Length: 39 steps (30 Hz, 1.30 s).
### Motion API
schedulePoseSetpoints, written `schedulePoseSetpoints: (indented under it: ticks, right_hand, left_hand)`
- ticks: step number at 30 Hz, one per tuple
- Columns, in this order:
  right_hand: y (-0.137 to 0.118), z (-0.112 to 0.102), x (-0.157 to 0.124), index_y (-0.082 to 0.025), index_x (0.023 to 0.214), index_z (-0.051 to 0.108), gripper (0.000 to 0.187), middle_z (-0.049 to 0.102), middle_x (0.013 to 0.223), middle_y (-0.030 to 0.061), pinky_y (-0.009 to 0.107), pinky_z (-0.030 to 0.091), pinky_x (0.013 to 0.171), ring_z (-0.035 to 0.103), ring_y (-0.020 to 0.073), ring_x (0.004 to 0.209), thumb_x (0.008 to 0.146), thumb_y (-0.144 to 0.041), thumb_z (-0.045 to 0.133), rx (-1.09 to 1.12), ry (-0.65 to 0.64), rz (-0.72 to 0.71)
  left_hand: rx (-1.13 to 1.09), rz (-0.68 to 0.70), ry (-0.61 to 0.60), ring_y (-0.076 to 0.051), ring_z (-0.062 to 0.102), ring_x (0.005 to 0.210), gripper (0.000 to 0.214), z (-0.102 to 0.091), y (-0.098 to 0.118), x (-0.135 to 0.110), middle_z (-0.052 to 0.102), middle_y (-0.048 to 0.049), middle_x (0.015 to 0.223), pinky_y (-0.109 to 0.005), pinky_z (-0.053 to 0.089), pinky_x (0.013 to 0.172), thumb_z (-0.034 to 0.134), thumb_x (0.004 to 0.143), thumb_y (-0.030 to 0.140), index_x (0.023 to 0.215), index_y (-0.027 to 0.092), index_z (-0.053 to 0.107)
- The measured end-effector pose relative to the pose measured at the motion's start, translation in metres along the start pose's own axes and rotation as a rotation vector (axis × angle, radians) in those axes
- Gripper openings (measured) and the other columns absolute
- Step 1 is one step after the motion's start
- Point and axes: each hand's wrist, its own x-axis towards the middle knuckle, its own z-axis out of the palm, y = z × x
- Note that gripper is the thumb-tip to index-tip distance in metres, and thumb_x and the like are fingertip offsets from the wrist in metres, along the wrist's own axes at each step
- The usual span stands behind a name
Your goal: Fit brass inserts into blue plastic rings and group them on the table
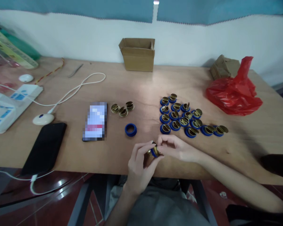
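My left hand [140,164] and my right hand [176,147] meet at the near edge of the wooden table [143,84], both pinching one small part with a brass piece in a blue ring [155,151]. A loose blue ring [130,129] lies just beyond my left hand. Three bare brass pieces [122,109] sit further back, next to a phone with a lit screen [95,121]. To the right, several brass-in-blue-ring parts [184,117] stand in rows.
An open cardboard box [138,54] stands by the back wall. A red plastic bag [234,91] and brown paper lie at the right. At the left lie a black phone [46,146], a white cable [73,91], a white round device [43,119] and a power strip [13,102].
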Motion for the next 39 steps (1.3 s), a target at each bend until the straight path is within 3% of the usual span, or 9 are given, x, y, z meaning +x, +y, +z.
schedulePoseSetpoints:
  ticks: [5, 9, 14, 17, 22, 33, 39]
  right_hand:
    - [0.001, 0.008, -0.005, -0.020, 0.079, 0.052, 0.019, 0.059, 0.082, 0.0012, 0.029, 0.044, 0.069, 0.055, 0.0147, 0.076, 0.097, -0.026, 0.058, -0.343, 0.130, -0.252]
    - [0.007, 0.013, -0.005, -0.021, 0.077, 0.050, 0.021, 0.055, 0.072, 0.0002, 0.030, 0.046, 0.067, 0.055, 0.0176, 0.078, 0.097, -0.023, 0.058, -0.522, 0.178, -0.423]
    - [0.016, 0.016, -0.006, -0.020, 0.084, 0.056, 0.018, 0.061, 0.079, 0.0052, 0.036, 0.052, 0.076, 0.055, 0.0219, 0.088, 0.102, -0.018, 0.051, -0.828, 0.194, -0.628]
    - [0.019, 0.018, -0.006, -0.019, 0.085, 0.059, 0.018, 0.061, 0.078, 0.0057, 0.036, 0.055, 0.080, 0.056, 0.0220, 0.087, 0.101, -0.016, 0.052, -0.909, 0.226, -0.711]
    - [0.019, 0.021, -0.008, -0.018, 0.080, 0.061, 0.021, 0.061, 0.073, 0.0053, 0.037, 0.057, 0.081, 0.056, 0.0220, 0.084, 0.100, -0.015, 0.055, -0.989, 0.257, -0.763]
    - [0.019, 0.022, -0.009, -0.018, 0.074, 0.061, 0.027, 0.057, 0.070, 0.0035, 0.038, 0.059, 0.089, 0.055, 0.0219, 0.087, 0.099, -0.011, 0.054, -1.089, 0.291, -0.834]
    - [0.022, 0.020, -0.012, -0.015, 0.073, 0.061, 0.026, 0.057, 0.071, 0.0045, 0.040, 0.058, 0.092, 0.056, 0.0217, 0.086, 0.096, -0.005, 0.056, -1.179, 0.264, -0.880]
  left_hand:
    - [-0.009, 0.019, -0.030, -0.020, 0.071, 0.102, 0.046, -0.002, 0.000, 0.002, 0.066, -0.0058, 0.110, -0.034, 0.063, 0.089, 0.079, 0.084, 0.014, 0.125, 0.026, 0.061]
    - [0.063, -0.018, -0.089, -0.021, 0.069, 0.105, 0.044, -0.003, 0.002, 0.005, 0.062, -0.0077, 0.114, -0.035, 0.062, 0.089, 0.071, 0.087, 0.011, 0.127, 0.026, 0.059]
    - [0.102, -0.068, -0.218, -0.023, 0.066, 0.120, 0.067, -0.004, 0.003, 0.008, 0.062, -0.0108, 0.132, -0.039, 0.059, 0.100, 0.056, 0.088, 0.002, 0.149, 0.028, 0.045]
    - [0.065, -0.040, -0.268, -0.022, 0.064, 0.126, 0.072, -0.005, 0.002, 0.007, 0.063, -0.0092, 0.137, -0.037, 0.057, 0.105, 0.051, 0.087, -0.002, 0.152, 0.029, 0.042]
    - [0.041, -0.001, -0.253, -0.019, 0.065, 0.123, 0.070, -0.007, 0.003, 0.006, 0.065, -0.0075, 0.132, -0.032, 0.056, 0.106, 0.050, 0.084, -0.006, 0.146, 0.028, 0.051]
    - [0.098, 0.183, -0.158, -0.020, 0.066, 0.122, 0.063, -0.007, 0.003, 0.007, 0.067, -0.0083, 0.128, -0.035, 0.059, 0.106, 0.051, 0.090, -0.005, 0.146, 0.025, 0.051]
    - [0.100, 0.239, -0.117, -0.017, 0.064, 0.123, 0.057, -0.006, 0.006, 0.009, 0.067, -0.0086, 0.125, -0.030, 0.056, 0.108, 0.053, 0.090, -0.007, 0.141, 0.019, 0.055]
